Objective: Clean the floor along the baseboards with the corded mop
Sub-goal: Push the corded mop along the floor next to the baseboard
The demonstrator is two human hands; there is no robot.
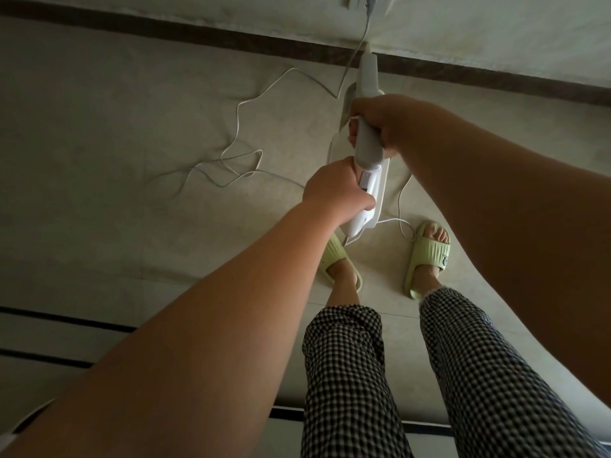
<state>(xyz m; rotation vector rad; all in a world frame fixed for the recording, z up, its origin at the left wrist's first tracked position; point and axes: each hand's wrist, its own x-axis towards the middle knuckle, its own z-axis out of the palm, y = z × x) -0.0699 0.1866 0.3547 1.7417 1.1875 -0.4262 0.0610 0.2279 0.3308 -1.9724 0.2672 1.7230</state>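
Note:
A white corded mop [367,77] stands upright in front of me, its far end reaching the dark baseboard [205,33] at the foot of the pale wall. My right hand [388,122] grips the grey upper handle. My left hand [334,190] grips the white handle section just below it, thumb by the switch. The mop's head is hidden behind the handle and my hands. Its white cord [238,140] lies in loose loops on the tiled floor to the left.
My feet in pale green slippers [428,256] stand just behind the mop, a strand of cord running past the right one. Dark lines [62,320] cross the pale floor tiles at lower left. The cord climbs the wall toward the top edge [367,14].

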